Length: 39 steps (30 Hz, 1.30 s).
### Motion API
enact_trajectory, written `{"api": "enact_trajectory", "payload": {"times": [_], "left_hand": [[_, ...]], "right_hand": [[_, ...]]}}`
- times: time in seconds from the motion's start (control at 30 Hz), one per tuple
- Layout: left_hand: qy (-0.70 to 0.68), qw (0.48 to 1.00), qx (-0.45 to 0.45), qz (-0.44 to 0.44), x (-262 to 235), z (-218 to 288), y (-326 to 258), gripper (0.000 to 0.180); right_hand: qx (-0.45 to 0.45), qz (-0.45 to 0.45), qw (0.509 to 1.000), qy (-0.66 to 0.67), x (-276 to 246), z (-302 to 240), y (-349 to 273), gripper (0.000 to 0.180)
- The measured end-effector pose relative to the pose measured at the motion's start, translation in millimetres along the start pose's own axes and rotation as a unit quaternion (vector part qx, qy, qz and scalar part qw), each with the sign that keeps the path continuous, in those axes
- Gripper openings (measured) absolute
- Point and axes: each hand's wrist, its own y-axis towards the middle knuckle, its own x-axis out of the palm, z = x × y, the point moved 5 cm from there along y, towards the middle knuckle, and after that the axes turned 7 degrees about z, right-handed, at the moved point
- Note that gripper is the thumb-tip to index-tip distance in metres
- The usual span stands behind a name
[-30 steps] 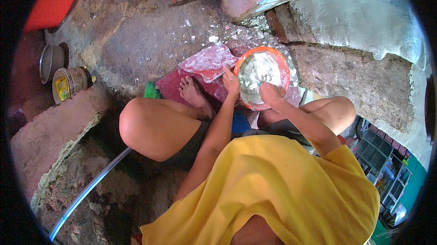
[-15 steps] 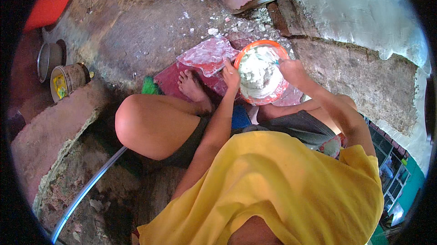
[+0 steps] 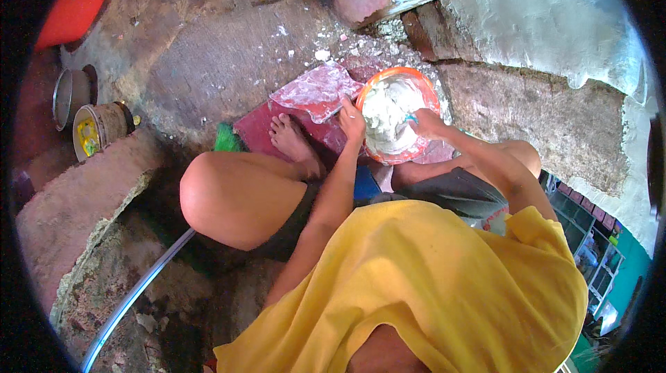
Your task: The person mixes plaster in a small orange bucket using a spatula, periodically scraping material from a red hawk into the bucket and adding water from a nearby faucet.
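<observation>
An orange bowl [image 3: 430, 96] of white paste [image 3: 388, 113] is set on the floor [image 3: 208, 61], on a red sheet [image 3: 316, 96] just beyond a bare foot [image 3: 291, 141]. The bowl's near-left rim is gripped by the left hand [image 3: 352, 121], fingers closed on it; the right hand [image 3: 427, 123] is closed on a small blue-handled tool [image 3: 411, 118] at the paste's right edge. A tin [image 3: 97, 130] and a metal pot [image 3: 69, 96] are seen well apart at the floor's left.
</observation>
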Motion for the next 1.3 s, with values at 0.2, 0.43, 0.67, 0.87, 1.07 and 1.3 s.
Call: {"api": "enact_trajectory", "payload": {"times": [0.2, 0.43, 0.67, 0.87, 1.07, 1.3], "left_hand": [[-0.032, 0.999, -0.001, 0.01, 1.4, -2.3, -3.7, 0.065], [0.026, 0.997, 0.065, 0.012, 0.1, 0.7, -2.5, 0.064], [-0.029, 0.998, 0.044, 0.022, -2.3, 0.9, -1.8, 0.061], [0.015, 0.998, 0.053, 0.034, -5.9, 11.6, -10.4, 0.058], [-0.015, 0.999, 0.028, 0.038, -2.6, -1.3, -1.9, 0.061], [0.02, 0.998, 0.05, 0.032, -3.3, 8.3, -7.0, 0.051]], "right_hand": [[0.181, -0.085, 0.944, 0.263, 3.7, 7.8, -22.8, 0.036], [0.296, -0.111, 0.817, 0.482, 17.7, -8.2, -57.9, 0.052], [0.214, -0.04, 0.868, 0.445, -2.5, -24.8, -67.3, 0.04], [0.115, 0.061, 0.959, 0.253, -17.7, -17.3, -70.0, 0.033], [0.038, 0.059, 0.994, 0.08, -92.4, -52.2, -65.5, 0.032], [0.01, 0.093, 0.995, -0.023, -22.2, -52.1, 2.0, 0.03]]}}
